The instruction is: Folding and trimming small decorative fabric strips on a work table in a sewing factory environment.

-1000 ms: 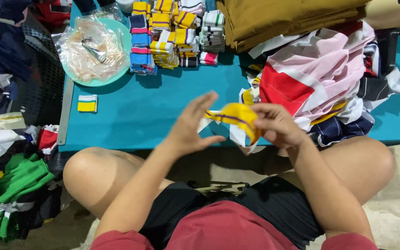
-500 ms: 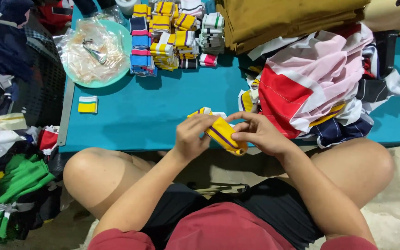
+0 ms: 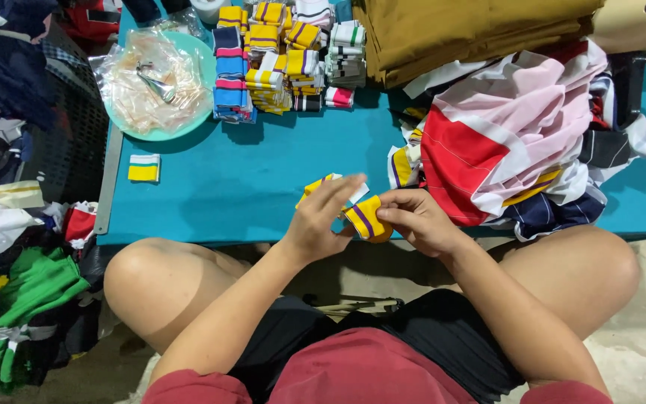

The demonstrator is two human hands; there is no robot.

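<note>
the left hand has opened since before, fingers spreading wide over the band. the right hand is pinching it above the bench.

Bright, even overhead light – soft shadows under the stacked bands – sharp centre, dimmer, slightly bent edges.

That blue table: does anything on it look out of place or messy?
One small yellow-and-white folded piece lies alone near the table's left edge, apart from the neat stacks at the back. The loose fabric heap on the right spills over the front edge.
</note>
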